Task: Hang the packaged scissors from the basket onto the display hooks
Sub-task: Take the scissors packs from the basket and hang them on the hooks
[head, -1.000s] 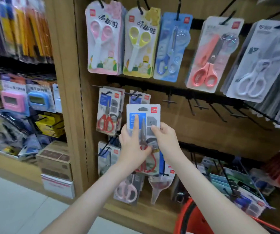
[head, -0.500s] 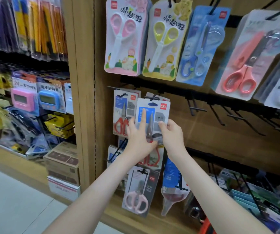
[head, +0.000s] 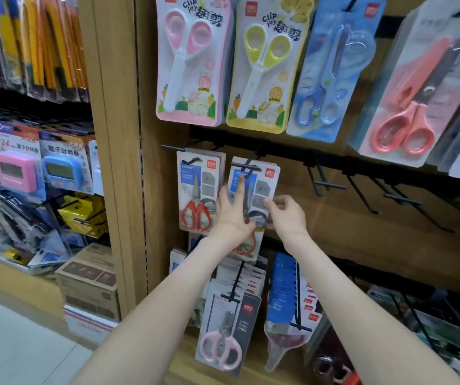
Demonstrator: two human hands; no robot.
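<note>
A white card pack of red-handled scissors [head: 265,187] hangs at a black display hook [head: 247,166] in the middle row. The hook's tip pokes through the hole at the card's top. My left hand [head: 233,215] lies flat against the pack's front with the index finger pointing up toward the hook. My right hand [head: 285,215] pinches the card's right edge between thumb and fingers. A matching pack of red scissors [head: 198,190] hangs on the hook just to the left. The basket is out of view.
Several bare black hooks [head: 362,195] stick out to the right of my hands. Larger pink, yellow, blue and coral scissor packs [head: 192,59] hang above. Pink-handled scissors [head: 223,332] and blue packs hang below. A wooden upright [head: 112,134] separates a shelf of timers on the left.
Both hands have carried the pack up and forward to the hook, and its hole now sits over the hook's tip. The camera has moved closer to the display.
</note>
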